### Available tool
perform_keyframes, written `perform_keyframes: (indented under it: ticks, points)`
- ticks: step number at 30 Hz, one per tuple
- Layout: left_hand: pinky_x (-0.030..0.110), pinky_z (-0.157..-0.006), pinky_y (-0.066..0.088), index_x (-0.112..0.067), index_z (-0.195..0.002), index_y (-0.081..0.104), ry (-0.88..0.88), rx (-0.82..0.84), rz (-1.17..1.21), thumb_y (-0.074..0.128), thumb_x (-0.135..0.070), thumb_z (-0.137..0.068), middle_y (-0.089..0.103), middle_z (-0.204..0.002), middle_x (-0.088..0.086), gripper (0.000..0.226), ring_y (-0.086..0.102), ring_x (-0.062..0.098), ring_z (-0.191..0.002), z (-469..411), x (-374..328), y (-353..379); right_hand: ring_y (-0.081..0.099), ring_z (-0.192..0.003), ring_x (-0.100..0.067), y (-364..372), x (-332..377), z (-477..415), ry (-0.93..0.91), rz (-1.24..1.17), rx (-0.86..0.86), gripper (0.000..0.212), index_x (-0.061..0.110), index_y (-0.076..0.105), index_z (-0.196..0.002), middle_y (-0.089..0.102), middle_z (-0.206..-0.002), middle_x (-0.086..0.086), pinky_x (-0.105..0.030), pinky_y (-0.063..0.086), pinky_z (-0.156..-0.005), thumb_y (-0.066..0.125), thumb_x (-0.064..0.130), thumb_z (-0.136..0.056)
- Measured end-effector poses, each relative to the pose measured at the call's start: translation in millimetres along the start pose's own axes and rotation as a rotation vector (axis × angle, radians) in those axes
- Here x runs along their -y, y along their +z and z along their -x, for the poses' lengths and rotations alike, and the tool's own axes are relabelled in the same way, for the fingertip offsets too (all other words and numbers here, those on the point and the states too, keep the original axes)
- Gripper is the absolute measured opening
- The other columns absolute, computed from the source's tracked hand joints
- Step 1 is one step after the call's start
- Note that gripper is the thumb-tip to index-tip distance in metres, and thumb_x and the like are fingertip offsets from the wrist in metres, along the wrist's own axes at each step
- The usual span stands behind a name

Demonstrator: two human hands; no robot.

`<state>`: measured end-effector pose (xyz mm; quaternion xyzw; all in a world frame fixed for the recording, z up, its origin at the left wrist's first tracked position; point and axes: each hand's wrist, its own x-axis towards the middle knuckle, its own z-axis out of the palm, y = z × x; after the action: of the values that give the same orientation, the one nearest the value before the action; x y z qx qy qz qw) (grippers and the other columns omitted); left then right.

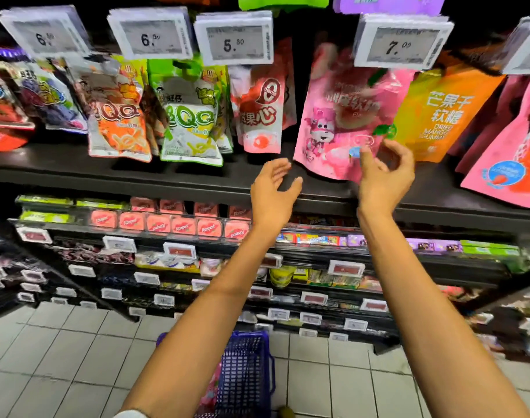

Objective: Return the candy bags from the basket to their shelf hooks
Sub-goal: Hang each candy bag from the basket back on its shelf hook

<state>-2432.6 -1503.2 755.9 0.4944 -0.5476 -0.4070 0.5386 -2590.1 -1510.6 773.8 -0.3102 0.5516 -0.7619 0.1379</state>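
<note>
A pink candy bag (pixel 342 122) with a cartoon figure hangs from a hook under the 7.00 price tag (pixel 401 43). My right hand (pixel 384 173) is just below its lower right corner, fingers loosely curled, thumb near the bag's bottom edge, gripping nothing. My left hand (pixel 272 185) is open with fingers spread, below and left of the bag, not touching it. A blue plastic basket (pixel 245 375) stands on the floor between my forearms; something pink shows inside it, partly hidden by my left arm.
Other candy bags hang in a row: orange QQ bag (pixel 115 116), green QQ bag (pixel 191 122), red-white bag (pixel 260 113), orange mango bag (pixel 438 113). A black shelf ledge (pixel 137 176) runs beneath them. Lower shelves hold gum and small boxes. White tiled floor (pixel 61 357) lies left.
</note>
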Motion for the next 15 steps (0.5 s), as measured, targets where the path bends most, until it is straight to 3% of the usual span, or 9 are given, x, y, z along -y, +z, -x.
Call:
perform_keyframes:
  ticks: [3,6,9,12,15]
  points:
    - [0.022,-0.084,0.054,0.003,-0.106,0.062,-0.004,-0.014,0.073,0.065,0.005,-0.087,0.068,-0.098,0.017,0.019,0.064,0.018,-0.089,22.0,10.3,-33.2,0.059,-0.104,-0.023,-3.9,-1.6,43.8,-0.1,0.085,-0.066,0.03,0.009,0.061,-0.104,0.052,-0.119,-0.018,-0.02,0.05,-0.082,0.072,0.002,-0.077]
    - [0.025,-0.067,0.05,-0.01,-0.087,0.066,-0.062,0.013,0.089,0.065,0.002,-0.084,0.067,-0.078,0.008,0.013,0.061,0.015,-0.07,46.5,36.5,-83.2,0.057,-0.088,-0.016,-1.7,-14.4,99.9,-0.054,0.119,-0.046,0.023,0.01,0.059,-0.1,0.054,-0.107,-0.013,-0.016,0.045,-0.071,0.067,0.0,-0.081]
    - [0.027,-0.066,0.053,-0.024,-0.076,0.064,-0.17,0.076,-0.004,0.063,-0.01,-0.085,0.066,-0.073,-0.004,0.017,0.062,0.012,-0.068,78.1,82.8,-137.7,0.054,-0.072,0.007,3.5,-45.0,168.7,0.063,0.159,0.009,0.015,-0.002,0.063,-0.097,0.058,-0.09,-0.007,-0.007,0.037,-0.066,0.06,-0.007,-0.083]
    - [0.039,-0.073,0.055,-0.018,-0.08,0.064,-0.341,0.06,0.0,0.066,-0.006,-0.089,0.069,-0.077,0.005,0.015,0.066,0.019,-0.074,110.8,151.7,-193.5,0.049,-0.055,0.013,7.4,-94.7,246.7,0.252,0.193,0.069,0.013,-0.007,0.065,-0.091,0.054,-0.071,0.005,-0.007,0.037,-0.062,0.055,-0.007,-0.083]
    - [0.021,-0.065,0.051,-0.007,-0.088,0.066,-0.474,0.106,-0.03,0.063,0.003,-0.088,0.066,-0.074,-0.002,0.011,0.063,0.003,-0.066,144.0,218.9,-245.9,0.046,-0.048,0.009,8.6,-150.8,324.7,0.488,0.308,0.189,0.017,0.006,0.061,-0.083,0.052,-0.063,0.01,-0.009,0.037,-0.054,0.054,-0.009,-0.086]
